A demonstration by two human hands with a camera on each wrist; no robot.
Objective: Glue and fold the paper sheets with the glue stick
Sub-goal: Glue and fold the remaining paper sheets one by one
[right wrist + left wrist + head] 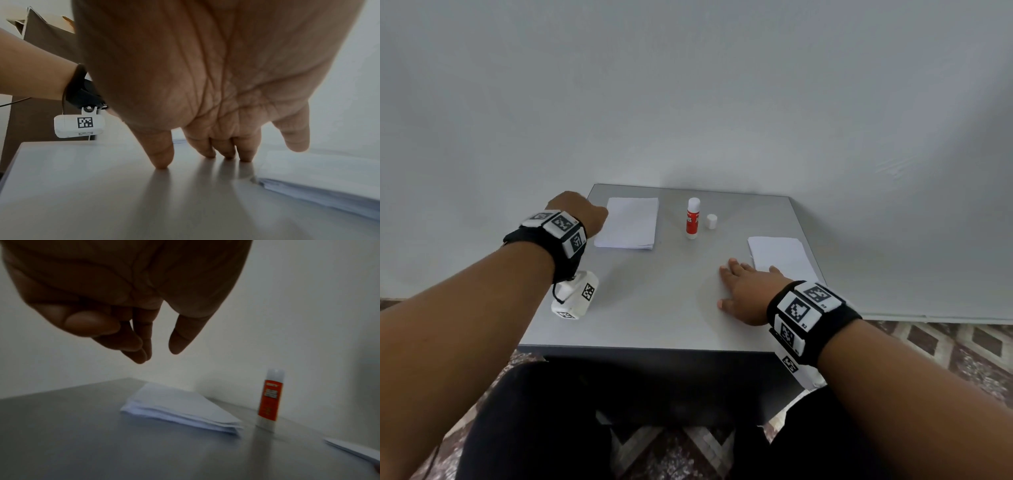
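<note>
A stack of white paper sheets (628, 222) (180, 408) lies at the table's back left. A second stack of paper (780, 255) (320, 178) lies at the right edge. The red and white glue stick (692, 218) (270, 400) stands upright between them, uncapped, with its white cap (711, 221) beside it. My left hand (582, 214) (158, 344) hovers above the table just left of the left stack, fingers loosely bent, holding nothing. My right hand (743, 287) (205, 159) rests fingertips down on the bare table, next to the right stack.
The small grey table (654, 308) stands against a pale wall. Patterned floor shows on both sides, and my dark-clad legs are under the front edge. A brown board shows at the left in the right wrist view.
</note>
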